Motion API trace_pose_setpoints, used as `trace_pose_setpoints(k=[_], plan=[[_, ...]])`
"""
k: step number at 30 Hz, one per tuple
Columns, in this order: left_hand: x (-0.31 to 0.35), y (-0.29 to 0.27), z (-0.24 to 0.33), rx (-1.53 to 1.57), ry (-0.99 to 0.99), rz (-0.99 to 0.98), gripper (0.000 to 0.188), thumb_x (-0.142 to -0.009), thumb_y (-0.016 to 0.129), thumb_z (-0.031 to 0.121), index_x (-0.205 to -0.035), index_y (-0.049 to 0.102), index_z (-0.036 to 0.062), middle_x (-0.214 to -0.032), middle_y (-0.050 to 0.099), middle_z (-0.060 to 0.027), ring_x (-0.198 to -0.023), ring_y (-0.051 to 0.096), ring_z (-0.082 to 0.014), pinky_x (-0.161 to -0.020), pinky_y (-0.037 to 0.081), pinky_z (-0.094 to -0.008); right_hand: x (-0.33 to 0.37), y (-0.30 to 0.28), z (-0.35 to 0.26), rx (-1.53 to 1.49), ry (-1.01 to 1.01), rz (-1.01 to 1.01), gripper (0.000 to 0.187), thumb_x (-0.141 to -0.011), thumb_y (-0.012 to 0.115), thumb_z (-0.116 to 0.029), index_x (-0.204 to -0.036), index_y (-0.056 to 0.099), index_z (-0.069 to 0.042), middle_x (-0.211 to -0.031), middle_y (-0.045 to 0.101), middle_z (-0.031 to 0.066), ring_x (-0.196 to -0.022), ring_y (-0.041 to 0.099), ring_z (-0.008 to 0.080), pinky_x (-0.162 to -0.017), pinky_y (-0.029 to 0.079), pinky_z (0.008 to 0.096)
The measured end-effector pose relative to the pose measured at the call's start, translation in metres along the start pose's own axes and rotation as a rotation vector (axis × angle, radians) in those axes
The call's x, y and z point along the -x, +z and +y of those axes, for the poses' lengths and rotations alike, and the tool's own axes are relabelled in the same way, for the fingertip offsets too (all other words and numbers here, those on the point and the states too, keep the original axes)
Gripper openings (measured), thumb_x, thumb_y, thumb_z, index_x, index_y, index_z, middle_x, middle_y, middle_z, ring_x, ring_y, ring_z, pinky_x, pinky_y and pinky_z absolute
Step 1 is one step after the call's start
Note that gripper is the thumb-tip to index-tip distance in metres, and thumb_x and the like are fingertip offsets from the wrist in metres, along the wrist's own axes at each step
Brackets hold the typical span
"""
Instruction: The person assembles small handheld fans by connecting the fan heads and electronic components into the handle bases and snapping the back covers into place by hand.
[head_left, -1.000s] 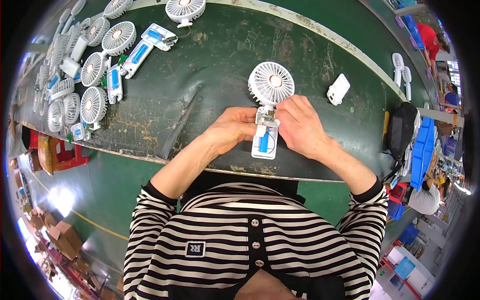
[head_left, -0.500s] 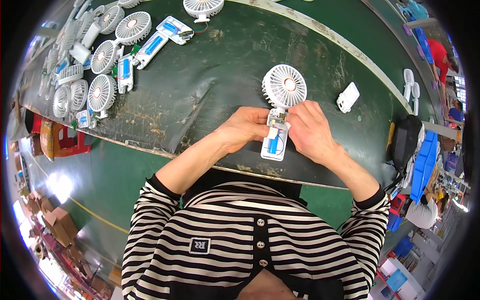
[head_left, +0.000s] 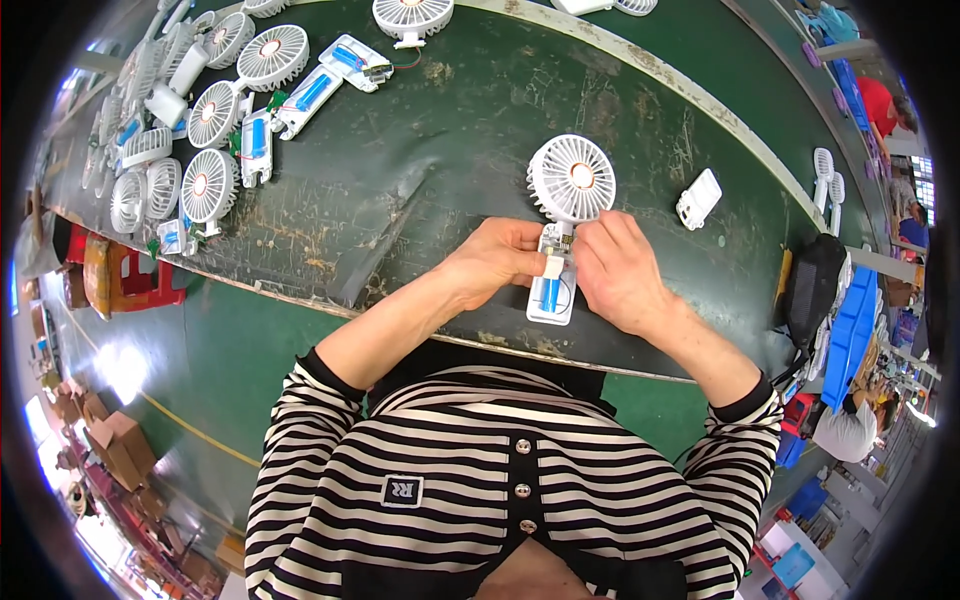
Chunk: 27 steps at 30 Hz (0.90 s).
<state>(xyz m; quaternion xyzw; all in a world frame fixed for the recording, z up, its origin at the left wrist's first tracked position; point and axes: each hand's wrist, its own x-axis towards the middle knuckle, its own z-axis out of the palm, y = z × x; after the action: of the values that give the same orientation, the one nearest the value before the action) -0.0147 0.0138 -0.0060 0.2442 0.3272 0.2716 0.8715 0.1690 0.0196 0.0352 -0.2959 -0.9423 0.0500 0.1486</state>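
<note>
In front of me a white handheld fan lies on the dark green table, its round grille pointing away from me. Its handle is open and shows a blue battery, thin wires and a small circuit board. My left hand pinches the handle's left side, with a small pale piece by the fingertips. On the other side my right hand has its fingers bent together at the handle's neck, just below the fan head. What those right fingertips hold is hidden.
A white handle cover lies to the right. Many fans and opened handles with blue batteries are heaped at the far left. A black bag and a blue bin stand beyond the table's right end.
The view has shifted slightly. Both hands stay at the opened handle, and the right fingers have moved a little at its neck.
</note>
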Motion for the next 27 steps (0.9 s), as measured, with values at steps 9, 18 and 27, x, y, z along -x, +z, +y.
trace_pose_setpoints(k=[9, 18, 27], plan=[[-0.004, 0.009, -0.009, -0.122, 0.01, 0.181, 0.02, -0.084, 0.06, 0.014, -0.094, 0.06, -0.0035, -0.083, 0.061, -0.0048, -0.073, 0.057, -0.0107, -0.065, 0.049, -0.0275, 0.001, 0.0, -0.001, 0.022, -0.037, -0.023, 0.014, -0.058, 0.057, -0.009, -0.068, 0.053, 0.001, -0.077, 0.048, 0.0107, -0.077, 0.046, 0.0257, -0.078, 0.041, 0.0391], [-0.006, 0.009, -0.009, -0.14, 0.004, 0.172, 0.019, -0.085, 0.053, 0.008, -0.099, 0.057, -0.0037, -0.087, 0.061, -0.0058, -0.077, 0.059, -0.0115, -0.067, 0.049, -0.0262, 0.001, 0.0, -0.001, 0.034, -0.065, -0.008, 0.013, -0.059, 0.055, -0.01, -0.065, 0.054, 0.001, -0.075, 0.048, 0.0098, -0.076, 0.047, 0.0245, -0.082, 0.041, 0.0406], [-0.002, 0.0, -0.001, -0.052, -0.006, 0.005, 0.029, -0.082, 0.055, 0.004, -0.109, 0.053, -0.0047, -0.096, 0.06, -0.008, -0.086, 0.06, -0.0149, -0.077, 0.049, -0.0299, 0.005, 0.002, 0.004, 0.013, -0.001, -0.007, 0.01, -0.059, 0.056, -0.009, -0.065, 0.052, -0.001, -0.075, 0.049, 0.0086, -0.073, 0.048, 0.0223, -0.07, 0.041, 0.0347]])
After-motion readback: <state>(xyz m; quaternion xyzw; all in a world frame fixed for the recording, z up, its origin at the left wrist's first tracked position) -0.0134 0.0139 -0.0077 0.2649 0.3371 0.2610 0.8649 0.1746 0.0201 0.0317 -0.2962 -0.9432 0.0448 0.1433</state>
